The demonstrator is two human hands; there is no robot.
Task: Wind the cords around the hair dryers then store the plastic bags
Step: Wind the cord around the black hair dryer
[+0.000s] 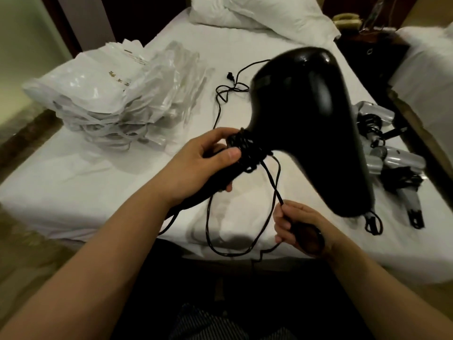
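Black hair dryer and cord — white bed sheet, silver dryers

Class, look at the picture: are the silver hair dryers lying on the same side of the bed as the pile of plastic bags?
No, the silver hair dryers lie at the bed's right edge, while the plastic bags are piled on its left side.

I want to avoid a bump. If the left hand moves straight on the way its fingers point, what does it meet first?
Probably the black hair dryer: the left hand already grips its cord-wrapped handle, and its fingers point right at the body. Depth is uncertain.
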